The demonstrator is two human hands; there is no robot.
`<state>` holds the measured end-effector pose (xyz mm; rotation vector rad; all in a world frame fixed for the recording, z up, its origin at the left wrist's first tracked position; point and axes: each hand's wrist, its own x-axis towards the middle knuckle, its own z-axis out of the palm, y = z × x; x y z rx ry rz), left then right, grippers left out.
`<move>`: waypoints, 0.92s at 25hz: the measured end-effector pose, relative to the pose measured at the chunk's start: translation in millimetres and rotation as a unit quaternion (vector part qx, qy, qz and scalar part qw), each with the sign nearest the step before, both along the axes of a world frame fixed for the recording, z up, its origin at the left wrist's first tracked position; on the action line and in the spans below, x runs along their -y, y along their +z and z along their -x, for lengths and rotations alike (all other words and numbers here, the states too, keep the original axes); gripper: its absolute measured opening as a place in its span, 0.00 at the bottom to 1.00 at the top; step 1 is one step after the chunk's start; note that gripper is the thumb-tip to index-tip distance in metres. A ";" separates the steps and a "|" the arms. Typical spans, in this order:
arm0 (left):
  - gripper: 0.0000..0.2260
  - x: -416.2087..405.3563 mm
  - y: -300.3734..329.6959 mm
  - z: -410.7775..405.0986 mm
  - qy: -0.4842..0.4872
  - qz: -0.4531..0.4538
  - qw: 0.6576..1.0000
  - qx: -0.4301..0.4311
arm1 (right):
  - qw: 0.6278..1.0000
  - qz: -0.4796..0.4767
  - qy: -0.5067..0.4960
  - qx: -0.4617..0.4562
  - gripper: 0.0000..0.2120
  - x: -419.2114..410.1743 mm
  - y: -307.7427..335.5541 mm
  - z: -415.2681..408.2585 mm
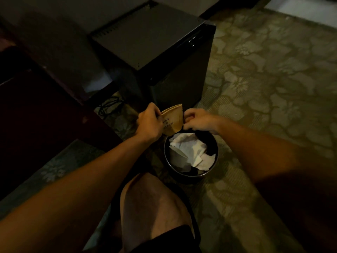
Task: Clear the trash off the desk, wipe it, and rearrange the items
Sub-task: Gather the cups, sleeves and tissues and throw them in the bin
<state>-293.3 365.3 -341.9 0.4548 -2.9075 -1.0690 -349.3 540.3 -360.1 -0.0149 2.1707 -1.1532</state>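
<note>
Fingers of our left hand [148, 123] grip a brown paper bag [173, 119] above the bin [189, 177]. Our right hand [197, 119] pinches its edge.

A small brown paper bag [172, 119] with dark handwriting on its side is held between the two hands, gripped along its left edge by the left hand [148, 122] and touched at its right edge by the right hand [197, 119]. Just below the hands stands a round dark bin [190, 177], holding crumpled white paper [189, 149].
</note>
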 end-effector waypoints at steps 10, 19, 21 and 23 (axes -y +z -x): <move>0.14 -33.4 -1.7 -1.4 -0.126 0.033 0.989 0.068 | 0.944 -0.224 0.094 -0.223 0.09 -45.1 15.6 -7.6; 0.15 -16.1 -26.1 5.9 -0.157 0.063 0.980 0.101 | 0.900 -0.377 0.190 -0.111 0.18 -35.9 -42.5 -23.7; 0.15 -14.1 -24.1 5.6 -0.168 0.067 0.978 0.106 | 0.895 -0.388 0.203 -0.089 0.18 -38.4 -33.3 -17.4; 0.15 -12.7 -16.0 6.0 -0.170 0.074 0.977 0.106 | 0.892 -0.390 0.186 -0.128 0.15 -39.9 -11.5 -7.6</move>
